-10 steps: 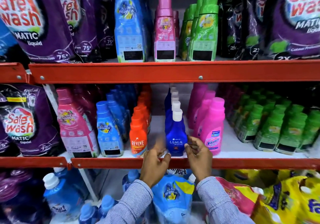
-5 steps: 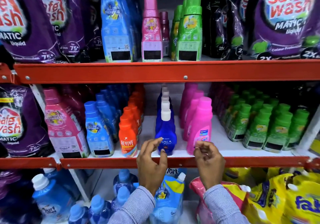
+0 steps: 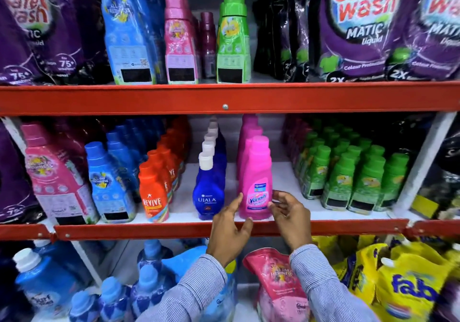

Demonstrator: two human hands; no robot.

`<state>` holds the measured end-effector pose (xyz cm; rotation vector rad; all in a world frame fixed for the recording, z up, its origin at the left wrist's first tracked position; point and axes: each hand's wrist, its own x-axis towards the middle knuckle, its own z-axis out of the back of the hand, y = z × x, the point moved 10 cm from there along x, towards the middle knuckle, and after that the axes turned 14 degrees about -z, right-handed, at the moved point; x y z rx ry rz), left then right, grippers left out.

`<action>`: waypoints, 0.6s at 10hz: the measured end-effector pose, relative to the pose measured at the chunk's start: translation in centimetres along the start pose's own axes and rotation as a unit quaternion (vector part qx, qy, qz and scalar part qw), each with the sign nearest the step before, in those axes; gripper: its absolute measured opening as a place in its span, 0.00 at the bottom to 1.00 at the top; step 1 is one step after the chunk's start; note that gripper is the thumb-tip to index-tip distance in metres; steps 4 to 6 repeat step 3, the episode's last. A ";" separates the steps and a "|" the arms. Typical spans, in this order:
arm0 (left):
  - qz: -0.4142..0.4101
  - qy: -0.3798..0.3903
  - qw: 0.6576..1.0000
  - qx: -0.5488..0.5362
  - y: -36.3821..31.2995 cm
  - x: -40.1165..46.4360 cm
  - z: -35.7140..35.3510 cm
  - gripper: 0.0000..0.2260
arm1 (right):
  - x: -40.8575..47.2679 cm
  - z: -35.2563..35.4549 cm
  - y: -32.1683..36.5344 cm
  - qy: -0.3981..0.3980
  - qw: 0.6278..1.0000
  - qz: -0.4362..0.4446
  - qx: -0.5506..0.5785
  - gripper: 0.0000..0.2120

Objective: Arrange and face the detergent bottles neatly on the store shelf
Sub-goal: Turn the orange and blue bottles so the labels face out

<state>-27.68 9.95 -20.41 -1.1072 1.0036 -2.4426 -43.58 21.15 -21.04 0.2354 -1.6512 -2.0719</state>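
I see the blue Ujala bottle (image 3: 208, 192) upright at the middle shelf's (image 3: 174, 230) front edge. Just right of it, my left hand (image 3: 230, 229) is spread, fingers beside the pink Vanish bottle (image 3: 256, 184). My right hand (image 3: 290, 218), also spread, flanks its other side; whether either touches it, I cannot tell.

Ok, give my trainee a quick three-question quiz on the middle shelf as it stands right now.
1. True or false: the left hand is gripping the blue Ujala bottle.
2. Which front bottle stands between the two hands? A) orange Revive bottle B) pink Vanish bottle C) a green bottle
3. Fill in: the right hand has its fingers ____, holding nothing.

Key:
1. False; it is open, beside the Vanish bottle.
2. B
3. open
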 end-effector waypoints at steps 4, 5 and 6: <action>-0.007 -0.040 0.999 0.004 -0.5 0.0 0.8 0.33 | -0.1 0.6 -0.5 0.018 0.997 -0.029 0.066 0.17; -0.007 -0.040 0.999 0.004 -0.5 0.0 0.8 0.33 | -0.1 0.6 -0.5 0.018 0.997 -0.029 0.066 0.17; -0.007 -0.040 0.999 0.004 -0.5 0.0 0.8 0.33 | -0.1 0.6 -0.5 0.018 0.997 -0.029 0.066 0.17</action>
